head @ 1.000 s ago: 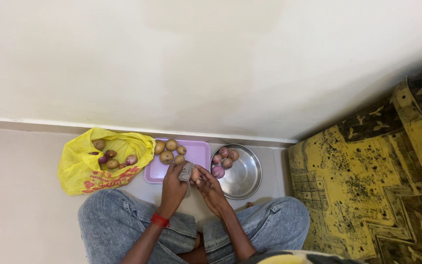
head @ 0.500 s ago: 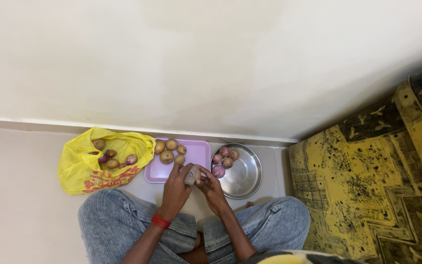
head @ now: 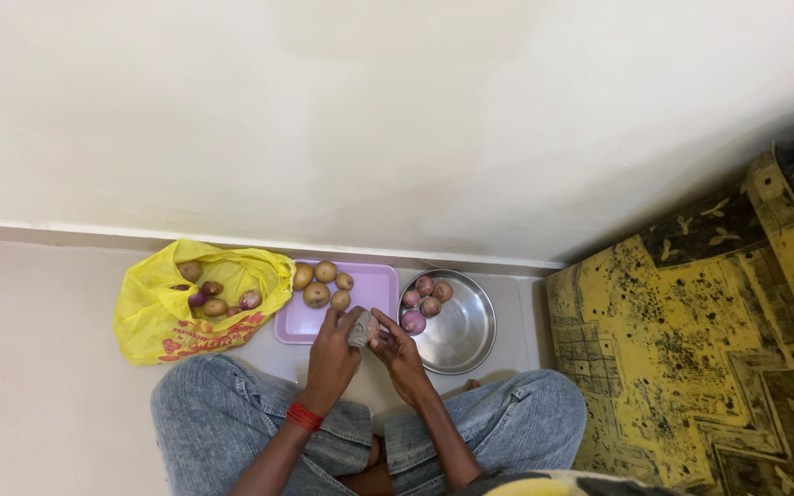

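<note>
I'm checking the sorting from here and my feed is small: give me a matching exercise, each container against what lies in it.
Containers:
1. yellow bag
2. pink tray
3. steel bowl

Contents:
a. onions only
b. potatoes only
c. potatoes and onions mixed

Pairs: 1-c, 2-b, 3-a. The left hand and right hand hold a potato in a cloth above the gap between tray and bowl.

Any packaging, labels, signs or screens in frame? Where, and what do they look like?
Yellow plastic bag: on the floor at left beside the lilac tray, crumpled and open, red print on its front, potatoes and onions inside.
No other labels, signs or screens show.
</note>
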